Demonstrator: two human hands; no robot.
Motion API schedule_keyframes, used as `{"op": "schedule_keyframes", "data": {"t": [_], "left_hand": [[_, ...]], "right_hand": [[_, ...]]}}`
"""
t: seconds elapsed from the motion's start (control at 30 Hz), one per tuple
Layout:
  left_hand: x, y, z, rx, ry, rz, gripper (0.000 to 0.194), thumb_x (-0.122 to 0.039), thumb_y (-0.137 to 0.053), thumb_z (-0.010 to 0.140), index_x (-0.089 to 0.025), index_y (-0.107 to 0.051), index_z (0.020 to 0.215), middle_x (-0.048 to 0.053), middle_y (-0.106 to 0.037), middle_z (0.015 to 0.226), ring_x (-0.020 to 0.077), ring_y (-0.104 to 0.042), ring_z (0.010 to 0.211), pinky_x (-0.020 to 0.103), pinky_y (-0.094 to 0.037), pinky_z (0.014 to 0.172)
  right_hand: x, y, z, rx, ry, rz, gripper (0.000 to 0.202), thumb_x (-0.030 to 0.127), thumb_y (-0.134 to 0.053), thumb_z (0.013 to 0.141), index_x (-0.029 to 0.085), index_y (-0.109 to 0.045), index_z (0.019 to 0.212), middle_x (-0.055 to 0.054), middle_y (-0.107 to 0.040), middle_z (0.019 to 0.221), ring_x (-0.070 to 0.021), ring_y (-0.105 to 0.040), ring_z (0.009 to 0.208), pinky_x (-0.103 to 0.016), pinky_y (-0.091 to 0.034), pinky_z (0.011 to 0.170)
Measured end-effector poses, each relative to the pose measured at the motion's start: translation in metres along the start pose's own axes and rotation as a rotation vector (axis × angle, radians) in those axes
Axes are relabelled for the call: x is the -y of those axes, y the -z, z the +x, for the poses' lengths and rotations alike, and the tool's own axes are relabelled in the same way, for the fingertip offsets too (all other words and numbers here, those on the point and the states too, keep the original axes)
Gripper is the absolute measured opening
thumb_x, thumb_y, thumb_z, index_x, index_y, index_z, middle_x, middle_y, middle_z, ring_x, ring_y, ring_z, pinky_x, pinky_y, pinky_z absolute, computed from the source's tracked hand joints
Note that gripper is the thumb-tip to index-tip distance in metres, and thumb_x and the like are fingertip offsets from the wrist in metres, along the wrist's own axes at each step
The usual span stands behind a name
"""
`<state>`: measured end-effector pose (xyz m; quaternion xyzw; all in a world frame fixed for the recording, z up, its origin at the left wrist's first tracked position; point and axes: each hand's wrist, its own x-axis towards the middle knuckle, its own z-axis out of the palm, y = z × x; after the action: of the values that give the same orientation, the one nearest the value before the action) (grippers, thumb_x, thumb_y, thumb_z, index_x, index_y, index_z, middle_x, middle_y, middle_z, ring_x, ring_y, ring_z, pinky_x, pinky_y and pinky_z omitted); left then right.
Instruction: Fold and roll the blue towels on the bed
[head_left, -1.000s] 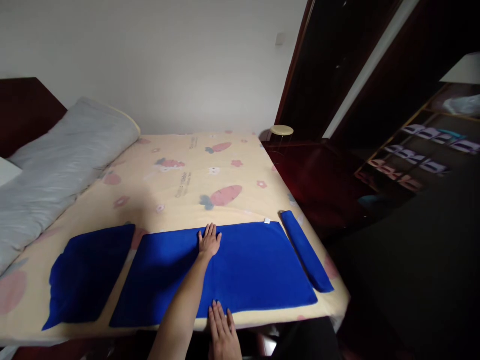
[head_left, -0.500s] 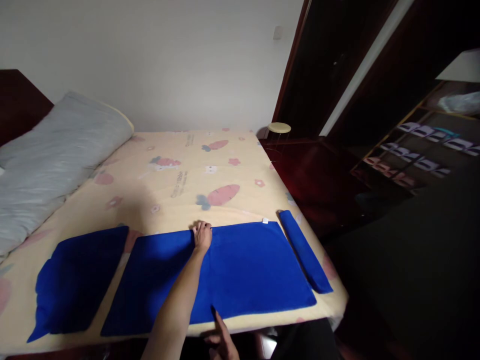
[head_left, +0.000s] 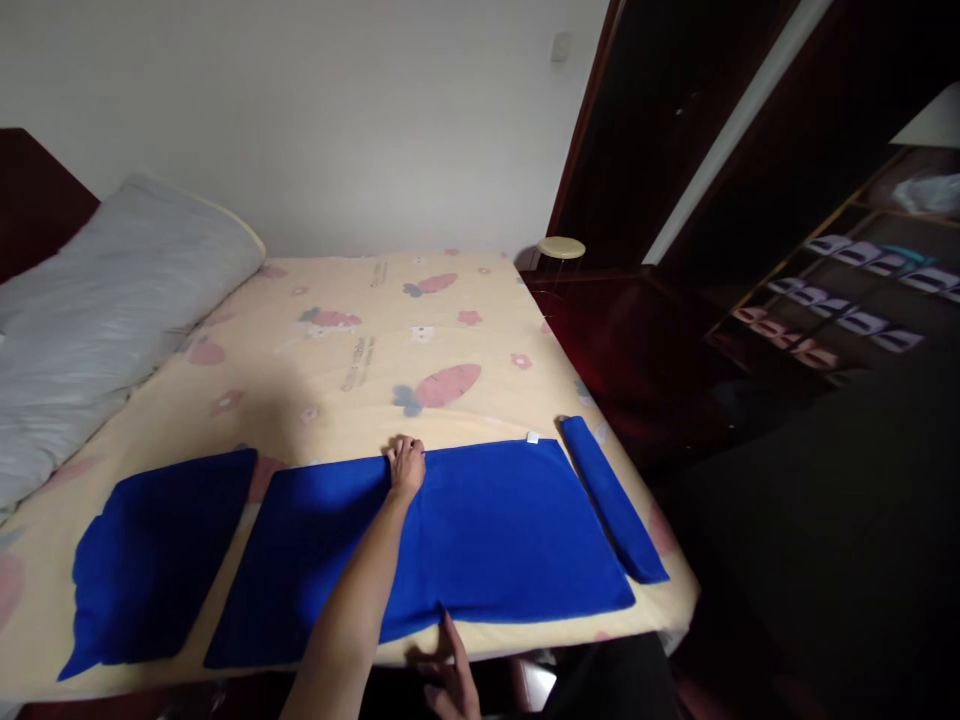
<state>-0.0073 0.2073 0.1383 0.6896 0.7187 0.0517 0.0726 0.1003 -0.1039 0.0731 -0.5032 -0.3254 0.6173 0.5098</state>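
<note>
A blue towel [head_left: 510, 540] lies flat and wide along the near side of the bed, with a small white tag on its far edge. My left hand [head_left: 407, 466] is at the middle of that far edge, fingers curled down onto the cloth and closed on it. At the near edge, my right hand [head_left: 454, 678] has its index finger stretched out, its tip touching the towel's border. The other right fingers are partly in shadow and apart from the cloth. A faint crease runs between the two hands.
Left of the towel lies another blue cloth [head_left: 161, 560] with a rumpled edge; at right, a narrow folded blue cloth [head_left: 615, 500]. Grey bedding [head_left: 127, 310] covers the bed's [head_left: 360, 300] left side. A round stool [head_left: 561, 248] and a shoe rack [head_left: 840, 290] stand beyond.
My right index finger has moved slightly right along the near edge, and the cloth there now puckers a little. My left hand stays in place; the view has shifted slightly.
</note>
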Motion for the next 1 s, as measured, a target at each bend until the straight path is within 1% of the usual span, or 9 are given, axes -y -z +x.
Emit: {"op": "schedule_keyframes", "data": {"t": [0.17, 0.3, 0.4, 0.57, 0.7, 0.77, 0.83, 0.93, 1.0], "left_hand": [[-0.002, 0.001, 0.002, 0.047, -0.001, -0.015, 0.028, -0.012, -0.043, 0.089, -0.024, -0.061, 0.107, 0.008, -0.057, 0.121, 0.0233, -0.045, 0.119, 0.042, -0.034, 0.099], [-0.003, 0.004, 0.003, 0.078, 0.010, -0.024, 0.025, -0.015, -0.044, 0.089, -0.024, -0.061, 0.104, 0.009, -0.056, 0.123, 0.0249, -0.043, 0.122, 0.043, -0.032, 0.100], [-0.002, 0.007, 0.003, 0.096, 0.015, -0.039, 0.022, -0.016, -0.044, 0.089, -0.022, -0.061, 0.101, 0.010, -0.056, 0.123, 0.0252, -0.042, 0.123, 0.042, -0.032, 0.099], [-0.004, 0.016, 0.002, 0.095, 0.033, -0.101, 0.023, -0.013, -0.040, 0.090, -0.022, -0.059, 0.100, 0.010, -0.059, 0.120, 0.0247, -0.045, 0.120, 0.043, -0.033, 0.097], [-0.005, 0.033, 0.001, 0.055, 0.065, -0.211, 0.024, -0.007, -0.039, 0.087, -0.020, -0.057, 0.096, 0.010, -0.066, 0.105, 0.0242, -0.052, 0.113, 0.044, -0.033, 0.097], [-0.001, 0.049, 0.002, 0.004, 0.102, -0.288, 0.024, -0.005, -0.040, 0.085, -0.020, -0.057, 0.093, 0.008, -0.068, 0.093, 0.0242, -0.056, 0.108, 0.045, -0.033, 0.097], [0.007, 0.072, 0.004, -0.078, 0.149, -0.379, 0.021, -0.006, -0.042, 0.085, -0.020, -0.057, 0.091, 0.007, -0.068, 0.087, 0.0245, -0.058, 0.106, 0.046, -0.033, 0.099], [0.028, 0.117, 0.002, -0.235, 0.206, -0.555, 0.013, -0.014, -0.047, 0.085, -0.021, -0.057, 0.089, 0.006, -0.067, 0.087, 0.0234, -0.060, 0.102, 0.044, -0.036, 0.097], [0.043, 0.151, -0.007, -0.332, 0.207, -0.704, 0.010, -0.022, -0.050, 0.085, -0.021, -0.058, 0.092, 0.005, -0.067, 0.087, 0.0209, -0.062, 0.095, 0.038, -0.042, 0.091]], "right_hand": [[0.007, -0.014, 0.012, 0.096, -0.015, 0.146, 0.076, 0.055, -0.068, 0.067, 0.031, -0.052, 0.137, -0.006, -0.071, 0.107, -0.0286, -0.068, 0.090, -0.043, -0.051, 0.084], [0.010, -0.015, 0.015, 0.140, -0.040, 0.091, 0.072, 0.048, -0.067, 0.068, 0.030, -0.055, 0.136, -0.005, -0.072, 0.101, -0.0265, -0.068, 0.082, -0.040, -0.054, 0.074], [0.009, -0.013, 0.011, 0.098, -0.009, 0.051, 0.065, 0.041, -0.068, 0.065, 0.031, -0.061, 0.129, -0.005, -0.070, 0.104, -0.0228, -0.067, 0.068, -0.038, -0.056, 0.065], [0.003, -0.018, 0.005, -0.048, 0.050, -0.004, 0.053, 0.024, -0.069, 0.061, 0.037, -0.071, 0.113, -0.003, -0.066, 0.119, -0.0167, -0.064, 0.058, -0.038, -0.057, 0.067], [0.012, -0.017, 0.005, -0.021, 0.095, -0.020, 0.048, 0.031, -0.069, 0.066, 0.034, -0.072, 0.114, -0.006, -0.069, 0.112, -0.0192, -0.064, 0.063, -0.039, -0.056, 0.069], [0.026, -0.011, 0.006, 0.019, 0.134, -0.047, 0.047, 0.038, -0.069, 0.069, 0.033, -0.071, 0.116, -0.006, -0.071, 0.100, -0.0217, -0.064, 0.067, -0.040, -0.055, 0.072], [0.051, -0.001, 0.011, 0.016, 0.156, -0.071, 0.046, 0.045, -0.067, 0.073, 0.032, -0.070, 0.118, -0.004, -0.070, 0.086, -0.0233, -0.064, 0.070, -0.040, -0.054, 0.073], [0.111, 0.018, 0.030, -0.079, 0.151, -0.066, 0.044, 0.052, -0.064, 0.079, 0.029, -0.072, 0.115, -0.002, -0.067, 0.073, -0.0219, -0.061, 0.066, -0.037, -0.053, 0.068], [0.161, 0.030, 0.047, -0.154, 0.226, -0.046, 0.045, 0.053, -0.069, 0.074, 0.025, -0.074, 0.109, -0.004, -0.070, 0.077, -0.0244, -0.063, 0.076, -0.037, -0.053, 0.071]]}}
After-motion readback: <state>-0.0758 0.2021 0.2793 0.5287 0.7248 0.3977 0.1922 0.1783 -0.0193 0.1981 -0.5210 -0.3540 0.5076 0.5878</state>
